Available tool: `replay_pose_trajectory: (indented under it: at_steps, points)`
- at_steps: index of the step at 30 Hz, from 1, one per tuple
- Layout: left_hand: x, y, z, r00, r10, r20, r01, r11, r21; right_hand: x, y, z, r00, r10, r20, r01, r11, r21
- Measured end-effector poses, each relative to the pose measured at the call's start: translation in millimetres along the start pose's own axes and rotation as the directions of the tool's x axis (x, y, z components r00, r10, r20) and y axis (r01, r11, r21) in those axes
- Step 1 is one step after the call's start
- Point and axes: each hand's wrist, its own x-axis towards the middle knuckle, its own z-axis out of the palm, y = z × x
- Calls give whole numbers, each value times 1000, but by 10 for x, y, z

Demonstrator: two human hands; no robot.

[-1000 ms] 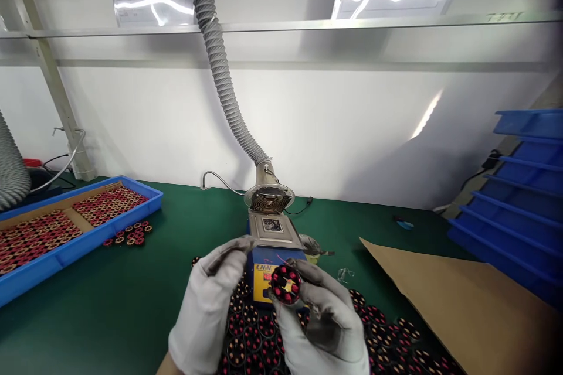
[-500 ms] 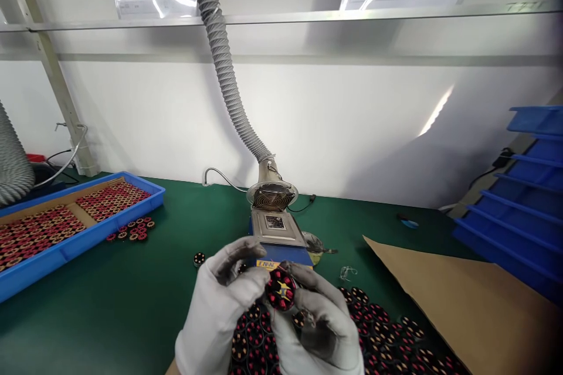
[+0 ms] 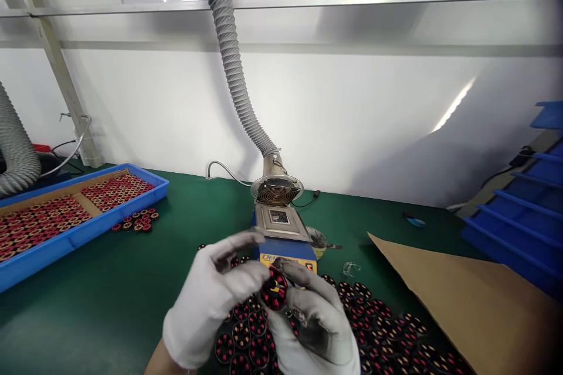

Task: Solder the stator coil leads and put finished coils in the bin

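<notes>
My right hand [image 3: 314, 316], in a white glove with dark-stained fingertips, grips a small round motor stator [image 3: 274, 290]. It has a black rim, red coils and a bit of yellow at its centre. My left hand [image 3: 215, 293], also gloved, is just left of it. Its thumb is at the stator's edge and its forefinger stretches out apart from the thumb; the other fingers are partly hidden. Under and between the hands lie several similar stators [image 3: 241, 334], some with red coils and some with copper-coloured ones. A larger heap of stators [image 3: 382, 328] spreads to the right.
Beyond my hands stands a blue heating device with a metal plate [image 3: 281, 222], under an extraction hood [image 3: 277, 188] on a grey hose [image 3: 233, 64]. A blue tray [image 3: 88, 228] of stators sits left. Cardboard [image 3: 461, 287] and stacked blue trays [image 3: 519, 205] are at right.
The held stator has tilted and shifted slightly left. My left hand has moved a little left, its forefinger lifting and straightening. More stators show beneath it. The view has shifted slightly.
</notes>
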Motion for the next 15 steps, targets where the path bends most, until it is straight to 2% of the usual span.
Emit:
replay_pose_trajectory:
  at_steps: [2,4,7,10,12,13,14,15]
  points:
    - [4,-3,50,998,-36,54,33,998,57,-10,10,1,999,-14,35,14,1000,-5]
    - [8,-29,86,999,6,36,-7,999,36,-25,21,9,1000,2,31,-2,1000,-3]
    - [18,-71,50,993,95,-72,-99,994,-53,-38,29,19,998,62,-18,-61,997,36]
    - [2,-75,-95,951,167,-261,-195,977,-85,-9,35,-3,991,132,-37,-127,987,99]
    - [-65,-67,-238,915,205,-348,-193,979,69,46,62,-48,982,181,-49,-172,974,149]
    - [-125,-71,-320,906,251,-341,-185,959,216,89,89,-81,977,209,-41,-200,966,166]
    - [-204,-85,-406,905,319,-281,-196,900,389,144,128,-120,968,250,-19,-243,953,179]
    - [-300,-112,-492,906,383,-181,-225,797,560,213,179,-164,952,304,25,-303,932,198]
